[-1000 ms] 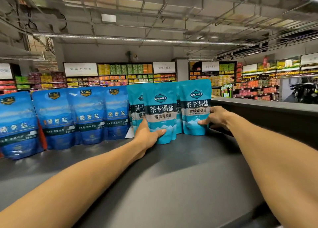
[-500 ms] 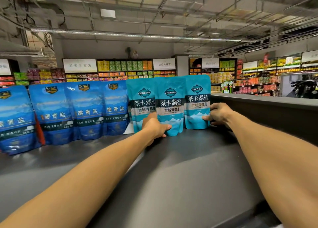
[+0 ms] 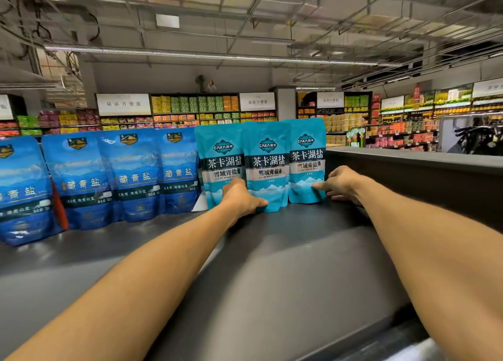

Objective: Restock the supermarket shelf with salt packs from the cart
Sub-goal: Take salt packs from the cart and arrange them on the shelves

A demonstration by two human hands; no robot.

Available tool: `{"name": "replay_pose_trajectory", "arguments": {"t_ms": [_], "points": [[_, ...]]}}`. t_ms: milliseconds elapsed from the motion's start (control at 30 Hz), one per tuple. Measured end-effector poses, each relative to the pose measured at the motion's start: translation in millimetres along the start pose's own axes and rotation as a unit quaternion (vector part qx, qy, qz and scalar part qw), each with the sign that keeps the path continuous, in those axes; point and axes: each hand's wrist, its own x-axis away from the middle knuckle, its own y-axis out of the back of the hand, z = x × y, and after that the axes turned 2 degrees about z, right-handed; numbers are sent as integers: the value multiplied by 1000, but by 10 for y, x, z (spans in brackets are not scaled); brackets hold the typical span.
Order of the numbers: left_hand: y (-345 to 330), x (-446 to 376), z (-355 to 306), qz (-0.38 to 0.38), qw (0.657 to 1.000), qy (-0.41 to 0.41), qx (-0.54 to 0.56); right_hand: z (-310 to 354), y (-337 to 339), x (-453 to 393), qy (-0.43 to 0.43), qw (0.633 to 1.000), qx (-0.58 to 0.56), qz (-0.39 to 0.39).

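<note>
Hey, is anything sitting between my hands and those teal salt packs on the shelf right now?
Nothing visible. The left hand already grips the bottom of the middle teal pack, and the right hand touches the lower edge of the right teal pack. Both packs stand upright on the dark shelf.

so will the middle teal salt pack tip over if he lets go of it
Possibly. The middle teal pack is a soft pouch standing tall on a narrow base, so a nudge could topple it. The left hand steadies its bottom, and packs on both sides probably help prop it.
</note>
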Motion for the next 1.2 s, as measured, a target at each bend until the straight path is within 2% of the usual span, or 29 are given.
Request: {"name": "replay_pose_trajectory", "arguments": {"t_ms": [167,333,533,633,767,867,967,1067,1200], "points": [[182,245,-26,9,998,-2,-57,119,127,436,-3,995,84,53],[480,676,-183,10,998,-32,-58,244,264,1192,74,989,124,12],[709,1442,-444,-24,989,-134,63,278,378,2605,216,973,71,-47],[690,2037,-625,-17,965,-178,190,136,406,3368,266,958,-17,-104],[480,2836,-888,32,928,-225,297,-376,515,4344,299,936,-81,-167],[92,3492,-951,65,886,-270,370,-967,635,5048,272,933,-99,-214],[-528,4177,-858,162,858,-285,396,-1713,775,5656,195,936,-123,-267],[-1326,4835,-672,289,843,-275,362,-2590,891,6217,87,936,-128,-316],[-2560,5605,-300,464,820,-197,271,-3899,944,6788,-78,915,-112,-379]]}}
